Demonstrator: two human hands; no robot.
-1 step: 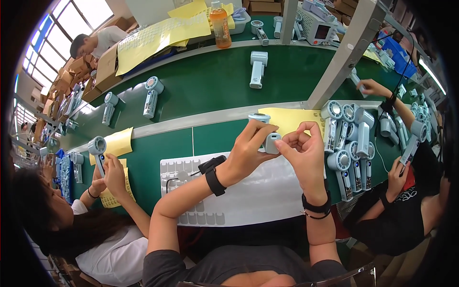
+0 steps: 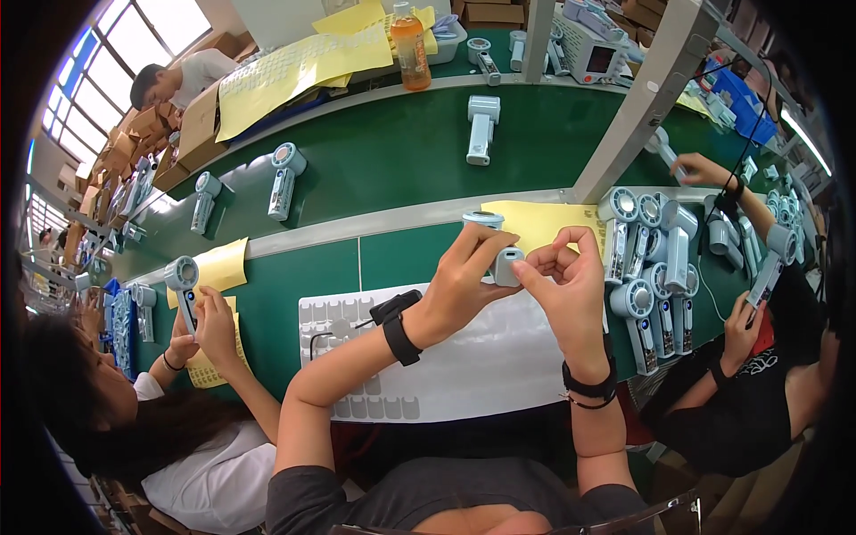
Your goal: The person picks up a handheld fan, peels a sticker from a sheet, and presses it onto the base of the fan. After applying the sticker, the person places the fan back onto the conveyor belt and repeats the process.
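A pale blue handheld fan (image 2: 509, 267) is held above the bench, its handle end with a small slot turned toward me. My left hand (image 2: 468, 267) wraps around its handle, and the round head shows beyond the fingers. At that slotted end, the thumb of my right hand (image 2: 567, 281) presses against the fan, with the other fingers curled. Whether anything small lies under the thumb is hidden. Below both hands lies a white sheet (image 2: 481, 366) with grey rounded stickers along its left part. A yellow sheet (image 2: 553, 225) lies just beyond the hands.
Several fans (image 2: 635, 299) stand crowded on the right. A metal post (image 2: 642, 102) rises behind them. More fans (image 2: 482, 129) lie on the green conveyor across the bench, with an orange bottle (image 2: 410, 49) behind it. Co-workers sit on both sides, each holding a fan.
My hands and the fan in them stay in place. At the far right, a co-worker's hand and the fan near it have shifted slightly.
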